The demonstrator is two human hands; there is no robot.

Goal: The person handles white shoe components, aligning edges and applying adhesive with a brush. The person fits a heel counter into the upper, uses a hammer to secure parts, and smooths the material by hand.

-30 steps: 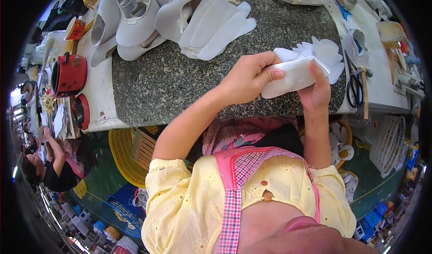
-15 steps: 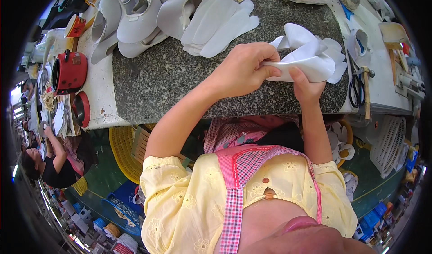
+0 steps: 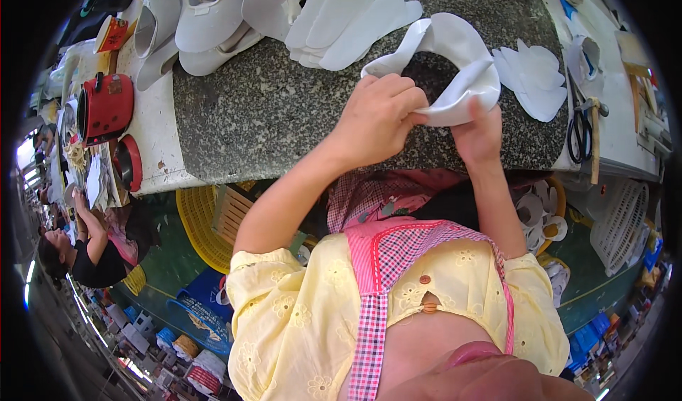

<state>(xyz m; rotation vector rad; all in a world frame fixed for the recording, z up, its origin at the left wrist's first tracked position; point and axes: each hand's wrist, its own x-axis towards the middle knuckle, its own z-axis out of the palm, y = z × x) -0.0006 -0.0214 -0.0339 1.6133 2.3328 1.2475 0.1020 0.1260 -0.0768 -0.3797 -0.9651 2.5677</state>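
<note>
A glossy white shoe upper (image 3: 465,46), curved into an open loop, is held just above the dark speckled stone slab (image 3: 263,127). My left hand (image 3: 381,119) has its fingers closed on the upper's near left edge. My right hand (image 3: 477,132) pinches the near right edge, thumb on the outside; its other fingers are partly hidden behind the material. Right of the upper lies a fanned stack of white, sole-shaped pieces (image 3: 531,81). A larger stack of pale insole-shaped pieces (image 3: 352,24) lies beyond my left hand.
Several light grey shoe uppers (image 3: 209,35) stand at the back left. A red pot-like container (image 3: 106,107) is on the left edge. Black-handled scissors (image 3: 580,132) and a wooden-handled hammer (image 3: 595,142) lie at the right. A yellow basket (image 3: 186,220) stands below; a co-worker (image 3: 99,248) sits far left.
The upper has moved left and swung open into a wider loop. My left hand has shifted slightly nearer along its edge, and the white stack at the right is now uncovered.
</note>
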